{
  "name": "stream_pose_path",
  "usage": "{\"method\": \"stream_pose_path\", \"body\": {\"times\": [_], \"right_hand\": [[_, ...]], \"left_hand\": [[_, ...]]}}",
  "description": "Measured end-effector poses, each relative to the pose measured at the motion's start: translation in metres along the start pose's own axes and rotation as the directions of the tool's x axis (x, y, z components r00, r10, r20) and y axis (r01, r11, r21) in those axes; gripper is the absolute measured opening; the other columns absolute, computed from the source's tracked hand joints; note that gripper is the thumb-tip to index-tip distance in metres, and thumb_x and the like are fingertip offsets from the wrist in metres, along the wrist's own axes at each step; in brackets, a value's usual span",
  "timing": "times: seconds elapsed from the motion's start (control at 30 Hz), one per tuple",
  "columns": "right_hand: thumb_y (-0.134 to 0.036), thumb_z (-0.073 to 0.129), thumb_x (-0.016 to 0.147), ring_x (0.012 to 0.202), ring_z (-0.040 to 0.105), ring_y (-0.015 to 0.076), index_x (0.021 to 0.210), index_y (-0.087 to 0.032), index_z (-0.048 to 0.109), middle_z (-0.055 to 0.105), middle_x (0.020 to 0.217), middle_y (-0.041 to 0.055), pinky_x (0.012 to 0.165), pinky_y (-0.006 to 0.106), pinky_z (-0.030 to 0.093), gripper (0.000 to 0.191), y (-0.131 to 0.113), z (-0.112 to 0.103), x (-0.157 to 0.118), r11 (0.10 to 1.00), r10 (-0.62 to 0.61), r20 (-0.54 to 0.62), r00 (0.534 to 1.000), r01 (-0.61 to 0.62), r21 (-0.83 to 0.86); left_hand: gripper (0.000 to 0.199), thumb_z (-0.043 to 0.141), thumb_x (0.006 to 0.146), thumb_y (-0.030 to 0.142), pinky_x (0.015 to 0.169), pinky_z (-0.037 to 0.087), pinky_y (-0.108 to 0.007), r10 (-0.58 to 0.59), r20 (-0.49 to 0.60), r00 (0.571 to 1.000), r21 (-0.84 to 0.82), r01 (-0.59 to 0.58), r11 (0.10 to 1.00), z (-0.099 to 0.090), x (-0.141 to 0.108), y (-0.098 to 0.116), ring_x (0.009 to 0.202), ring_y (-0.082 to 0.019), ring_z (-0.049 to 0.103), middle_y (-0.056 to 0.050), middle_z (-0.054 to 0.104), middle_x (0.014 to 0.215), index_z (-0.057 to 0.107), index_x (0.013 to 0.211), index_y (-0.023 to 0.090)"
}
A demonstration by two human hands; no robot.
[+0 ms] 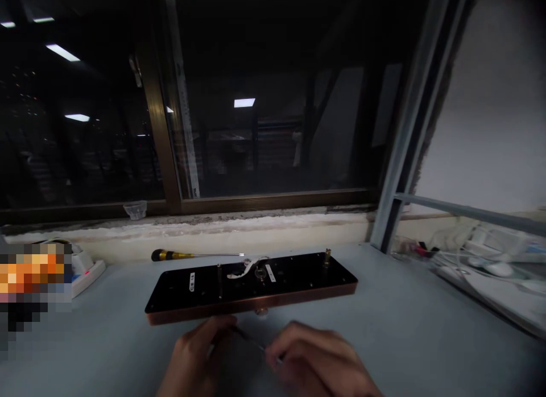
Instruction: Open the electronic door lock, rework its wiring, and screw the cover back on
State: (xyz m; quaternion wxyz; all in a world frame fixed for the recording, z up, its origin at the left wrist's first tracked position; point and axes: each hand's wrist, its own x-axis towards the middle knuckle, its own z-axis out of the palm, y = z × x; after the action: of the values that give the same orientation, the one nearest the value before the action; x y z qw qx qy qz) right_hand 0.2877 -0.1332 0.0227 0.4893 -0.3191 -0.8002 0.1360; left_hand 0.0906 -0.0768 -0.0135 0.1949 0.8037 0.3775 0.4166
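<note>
Between my hands is a thin dark metal rod [251, 340], slanting down to the right. My left hand [196, 354] is closed, its fingertips at the rod's upper left end. The lower right end sits in the closed fingers of my right hand [318, 357]. Just beyond them lies a long black panel [179, 292] with a copper-coloured edge, which looks like a lock body lying back side up. It bears white labels, a white ribbon cable [244, 270], a brass post [327, 257] at its right end and a thinner post [219, 272] left of centre.
A screwdriver [174, 255] with a yellow and black handle lies behind the panel. On the left is a white power strip [89, 278] beside a blurred-out patch. Cables and white items [490, 263] crowd the right, behind a metal frame post [388, 215]. A window sill runs along the back.
</note>
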Motion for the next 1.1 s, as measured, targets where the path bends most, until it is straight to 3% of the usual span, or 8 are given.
{"method": "stream_pose_path", "body": {"times": [0.07, 0.17, 0.3, 0.43, 0.67, 0.9, 1.0, 1.1], "right_hand": [[-0.032, 0.030, 0.092, 0.059, 0.058, 0.0077, 0.068, -0.017, 0.059, 0.060, 0.065, 0.0029, 0.054, 0.016, 0.045, 0.041, -0.005, -0.007, 0.008, 0.995, 0.099, -0.105, 0.990, -0.096, 0.029], [-0.036, 0.031, 0.091, 0.060, 0.060, 0.0095, 0.057, -0.018, 0.057, 0.062, 0.062, 0.0027, 0.059, 0.020, 0.047, 0.047, -0.008, -0.009, 0.013, 0.968, 0.239, -0.151, 0.959, -0.222, 0.120], [-0.054, 0.037, 0.084, 0.053, 0.061, 0.0137, 0.052, -0.019, 0.056, 0.061, 0.055, 0.0044, 0.053, 0.024, 0.050, 0.052, -0.007, -0.004, 0.016, 0.877, 0.439, -0.114, 0.891, -0.398, 0.271], [-0.063, 0.042, 0.077, 0.053, 0.060, 0.0155, 0.048, -0.018, 0.057, 0.061, 0.056, 0.0059, 0.054, 0.027, 0.051, 0.055, -0.002, -0.004, 0.019, 0.785, 0.560, -0.058, 0.826, -0.507, 0.357], [-0.060, 0.051, 0.074, 0.056, 0.059, 0.0139, 0.046, -0.015, 0.059, 0.058, 0.061, 0.0058, 0.056, 0.026, 0.049, 0.053, 0.007, -0.008, 0.020, 0.677, 0.615, -0.066, 0.786, -0.483, 0.555], [-0.056, 0.051, 0.076, 0.060, 0.059, 0.0130, 0.049, -0.015, 0.061, 0.059, 0.064, 0.0052, 0.060, 0.025, 0.049, 0.051, 0.005, -0.010, 0.015, 0.639, 0.621, -0.028, 0.783, -0.485, 0.597], [-0.054, 0.055, 0.074, 0.058, 0.059, 0.0124, 0.049, -0.014, 0.060, 0.059, 0.064, 0.0045, 0.059, 0.024, 0.049, 0.047, 0.003, -0.008, 0.017, 0.617, 0.625, -0.073, 0.777, -0.434, 0.657], [-0.051, 0.062, 0.070, 0.054, 0.060, 0.0127, 0.049, -0.014, 0.059, 0.060, 0.063, 0.0035, 0.055, 0.024, 0.050, 0.042, -0.001, -0.005, 0.021, 0.539, 0.638, -0.103, 0.763, -0.348, 0.767]], "left_hand": [[0.021, 0.047, 0.080, 0.019, 0.065, 0.051, -0.016, 0.079, -0.039, 0.996, 0.033, -0.078, 0.996, 0.001, -0.001, -0.001, 0.069, -0.011, 0.066, 0.001, 0.070, 0.080, 0.060, 0.096, 0.024], [0.020, 0.047, 0.081, 0.019, 0.062, 0.052, -0.016, 0.118, -0.002, 0.993, 0.070, -0.118, 0.991, 0.001, 0.000, 0.000, 0.069, -0.012, 0.066, 0.001, 0.070, 0.081, 0.061, 0.094, 0.024], [0.025, 0.046, 0.077, 0.012, 0.066, 0.053, -0.020, 0.010, 0.127, 0.992, 0.078, -0.020, 0.997, -0.002, 0.003, 0.005, 0.073, -0.014, 0.066, -0.002, 0.071, 0.084, 0.063, 0.093, 0.020], [0.027, 0.046, 0.073, 0.009, 0.069, 0.053, -0.024, -0.095, 0.185, 0.978, 0.011, 0.095, 0.995, -0.003, 0.006, 0.011, 0.076, -0.016, 0.066, -0.004, 0.071, 0.085, 0.064, 0.091, 0.018], [0.022, 0.055, 0.071, 0.020, 0.068, 0.051, -0.023, -0.214, 0.201, 0.956, -0.090, 0.236, 0.968, -0.003, 0.005, 0.014, 0.072, -0.016, 0.065, -0.005, 0.070, 0.082, 0.064, 0.091, 0.017], [0.015, 0.055, 0.072, 0.023, 0.054, 0.042, -0.020, -0.323, 0.149, 0.935, -0.093, 0.338, 0.936, -0.008, 0.011, 0.023, 0.057, -0.013, 0.058, -0.001, 0.067, 0.063, 0.069, 0.071, 0.019], [0.012, 0.061, 0.068, 0.027, 0.050, 0.039, -0.020, -0.417, 0.114, 0.902, -0.275, 0.432, 0.859, -0.009, 0.012, 0.022, 0.055, -0.012, 0.054, -0.001, 0.064, 0.059, 0.068, 0.067, 0.017], [0.017, 0.069, 0.062, 0.032, 0.054, 0.042, -0.021, -0.461, 0.090, 0.883, -0.510, 0.438, 0.740, -0.009, 0.014, 0.016, 0.057, -0.012, 0.056, -0.002, 0.064, 0.059, 0.066, 0.066, 0.016]]}}
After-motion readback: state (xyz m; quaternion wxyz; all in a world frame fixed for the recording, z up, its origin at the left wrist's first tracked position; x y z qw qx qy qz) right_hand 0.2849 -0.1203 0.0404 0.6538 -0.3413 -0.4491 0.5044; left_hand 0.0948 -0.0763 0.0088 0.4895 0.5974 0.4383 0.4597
